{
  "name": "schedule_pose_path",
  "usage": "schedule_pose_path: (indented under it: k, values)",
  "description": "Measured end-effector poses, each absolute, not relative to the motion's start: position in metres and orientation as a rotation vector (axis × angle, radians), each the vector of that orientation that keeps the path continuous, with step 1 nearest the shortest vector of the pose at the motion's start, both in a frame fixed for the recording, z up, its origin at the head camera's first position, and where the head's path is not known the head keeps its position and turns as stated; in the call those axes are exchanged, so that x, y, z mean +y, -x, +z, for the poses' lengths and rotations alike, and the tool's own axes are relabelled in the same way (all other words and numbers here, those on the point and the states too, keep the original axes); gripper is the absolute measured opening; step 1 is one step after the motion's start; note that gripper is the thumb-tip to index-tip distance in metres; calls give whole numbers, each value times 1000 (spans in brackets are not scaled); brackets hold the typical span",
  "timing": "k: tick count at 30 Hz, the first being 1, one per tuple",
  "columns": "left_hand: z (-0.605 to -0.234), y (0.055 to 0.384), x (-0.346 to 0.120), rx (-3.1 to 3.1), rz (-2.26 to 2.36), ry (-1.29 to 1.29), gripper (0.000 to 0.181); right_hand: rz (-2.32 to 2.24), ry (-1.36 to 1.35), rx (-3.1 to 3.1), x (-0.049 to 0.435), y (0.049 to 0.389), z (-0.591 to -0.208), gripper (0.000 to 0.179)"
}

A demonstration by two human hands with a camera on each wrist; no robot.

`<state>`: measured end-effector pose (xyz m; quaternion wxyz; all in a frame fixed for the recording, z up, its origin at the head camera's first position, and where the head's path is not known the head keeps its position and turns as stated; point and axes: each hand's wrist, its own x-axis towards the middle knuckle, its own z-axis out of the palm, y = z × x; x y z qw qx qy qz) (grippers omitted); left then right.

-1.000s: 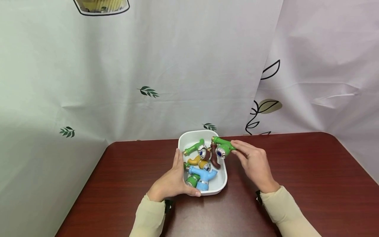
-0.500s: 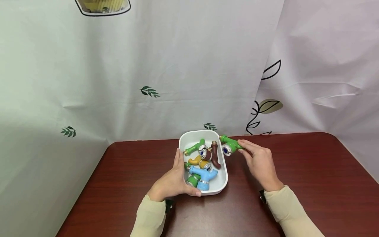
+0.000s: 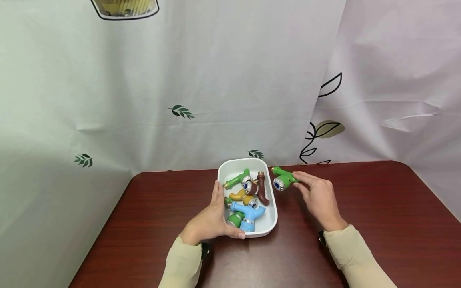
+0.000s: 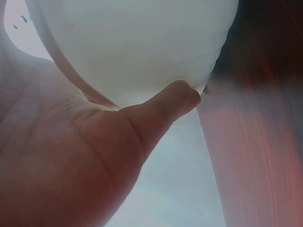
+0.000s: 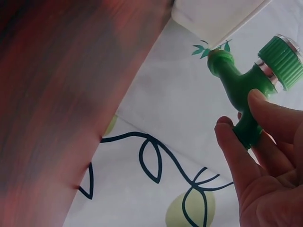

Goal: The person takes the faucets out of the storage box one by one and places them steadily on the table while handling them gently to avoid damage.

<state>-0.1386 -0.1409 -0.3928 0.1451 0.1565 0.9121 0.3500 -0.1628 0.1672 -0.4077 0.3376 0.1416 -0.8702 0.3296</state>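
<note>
Right hand [image 3: 318, 198] pinches the green tap [image 3: 283, 181] by its spout [image 5: 248, 130], long axis slanting leftward to the counter's [image 3: 363, 196] back edge, just beside the white tray [image 3: 269, 215]; left hand [image 3: 210, 223] spread wide against it!

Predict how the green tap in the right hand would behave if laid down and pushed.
The green tap seems stiff: pinched at one end by the right hand, it juts out without sagging. Its smooth body might slide easily. Its side knob would likely make it rock rather than roll.

A reddish-brown table [image 3: 162, 200] carries a white bin [image 3: 267, 222].
</note>
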Motion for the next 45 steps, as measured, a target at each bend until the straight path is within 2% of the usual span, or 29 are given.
schedule_pose_path:
  k: [45]
  values:
    - [-393, 138, -141, 2616, 1039, -454, 154, 878, -280, -2560, 173, 162, -415, 26]
